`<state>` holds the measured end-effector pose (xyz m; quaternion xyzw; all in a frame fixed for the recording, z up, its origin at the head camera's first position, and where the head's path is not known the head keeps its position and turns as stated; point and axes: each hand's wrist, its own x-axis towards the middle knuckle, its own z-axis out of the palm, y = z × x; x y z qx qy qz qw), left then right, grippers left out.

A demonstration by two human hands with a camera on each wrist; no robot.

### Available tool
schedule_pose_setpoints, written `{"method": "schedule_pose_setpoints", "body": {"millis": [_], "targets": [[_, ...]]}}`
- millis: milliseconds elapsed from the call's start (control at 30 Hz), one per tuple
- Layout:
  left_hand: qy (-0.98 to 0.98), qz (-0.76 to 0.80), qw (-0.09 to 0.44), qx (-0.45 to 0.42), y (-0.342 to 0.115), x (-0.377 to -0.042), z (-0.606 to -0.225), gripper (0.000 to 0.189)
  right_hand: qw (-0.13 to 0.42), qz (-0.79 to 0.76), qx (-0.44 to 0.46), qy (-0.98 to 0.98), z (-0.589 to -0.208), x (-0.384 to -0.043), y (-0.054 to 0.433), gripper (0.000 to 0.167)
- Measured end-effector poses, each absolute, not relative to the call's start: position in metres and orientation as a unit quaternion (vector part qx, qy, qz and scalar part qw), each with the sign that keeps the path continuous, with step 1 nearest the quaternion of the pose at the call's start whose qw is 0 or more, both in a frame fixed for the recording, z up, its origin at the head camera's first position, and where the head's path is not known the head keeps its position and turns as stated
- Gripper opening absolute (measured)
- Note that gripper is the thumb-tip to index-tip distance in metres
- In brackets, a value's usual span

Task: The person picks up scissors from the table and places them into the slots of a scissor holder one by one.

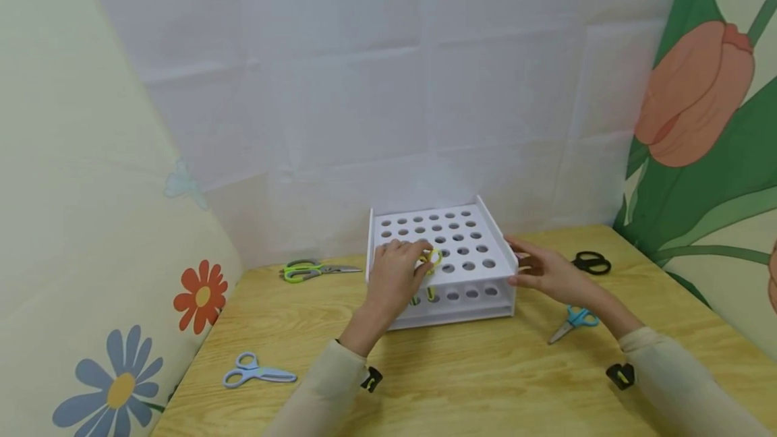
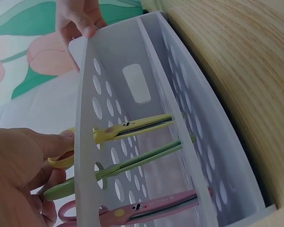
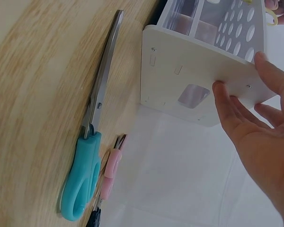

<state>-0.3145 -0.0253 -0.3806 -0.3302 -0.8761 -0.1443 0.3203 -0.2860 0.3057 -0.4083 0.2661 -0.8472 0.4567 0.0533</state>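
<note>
A white rack (image 1: 419, 282) with rows of round holes stands on the table. My left hand (image 1: 394, 272) is over its front edge, pinching the handle of yellow scissors (image 2: 132, 128) between thumb and finger. The yellow blades point down through a hole in the top plate to the lower plate. Beside them, green scissors (image 2: 137, 163) and pink scissors (image 2: 151, 208) stand in neighbouring holes; the green handle is close against my left fingers. My right hand (image 3: 260, 109) rests on the rack's right side wall (image 3: 180, 75), fingers extended against it and thumb at its edge.
Green-and-grey scissors (image 1: 303, 270) lie left of the rack, pale blue scissors (image 1: 257, 373) at front left. To the right are teal scissors (image 3: 80, 175), pink-handled scissors (image 3: 112, 163) and black-handled scissors (image 1: 591, 262). A white sheet (image 1: 340, 86) hangs behind the table.
</note>
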Motion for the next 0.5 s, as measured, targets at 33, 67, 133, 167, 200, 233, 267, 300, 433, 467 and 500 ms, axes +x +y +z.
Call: {"method": "schedule_pose_setpoints", "body": {"millis": [33, 67, 133, 167, 200, 233, 267, 300, 433, 467, 500], "targets": [[-0.875, -0.144, 0.32, -0.332, -0.026, -0.315, -0.381, 0.028, 0.053, 0.456, 0.265, -0.848, -0.408, -0.286, 0.306, 0.078], [-0.875, -0.145, 0.319, -0.333, -0.026, -0.315, -0.381, 0.029, 0.053, 0.456, 0.265, -0.848, -0.408, -0.286, 0.306, 0.078], [-0.876, -0.148, 0.315, -0.333, -0.027, -0.314, -0.38, 0.029, 0.051, 0.456, 0.264, -0.848, -0.408, -0.286, 0.305, 0.078], [-0.878, -0.147, 0.313, -0.332, -0.027, -0.314, -0.379, 0.029, 0.05, 0.456, 0.264, -0.848, -0.408, -0.286, 0.305, 0.078], [-0.879, -0.148, 0.311, -0.33, -0.027, -0.314, -0.379, 0.029, 0.049, 0.458, 0.262, -0.848, -0.408, -0.286, 0.305, 0.078], [-0.879, -0.149, 0.31, -0.329, -0.028, -0.314, -0.378, 0.029, 0.048, 0.46, 0.26, -0.848, -0.408, -0.286, 0.305, 0.079], [-0.88, -0.15, 0.309, -0.329, -0.028, -0.313, -0.377, 0.03, 0.046, 0.46, 0.261, -0.848, -0.407, -0.285, 0.305, 0.079], [-0.879, -0.153, 0.308, -0.33, -0.028, -0.313, -0.375, 0.03, 0.046, 0.46, 0.261, -0.848, -0.407, -0.285, 0.305, 0.079], [-0.871, -0.173, 0.311, -0.34, -0.031, -0.31, -0.369, 0.029, 0.046, 0.46, 0.26, -0.847, -0.406, -0.285, 0.305, 0.079], [-0.868, -0.177, 0.311, -0.343, -0.032, -0.309, -0.367, 0.029, 0.047, 0.46, 0.261, -0.847, -0.406, -0.284, 0.305, 0.079], [-0.867, -0.181, 0.312, -0.344, -0.033, -0.308, -0.365, 0.028, 0.047, 0.461, 0.262, -0.847, -0.406, -0.284, 0.305, 0.079]]}}
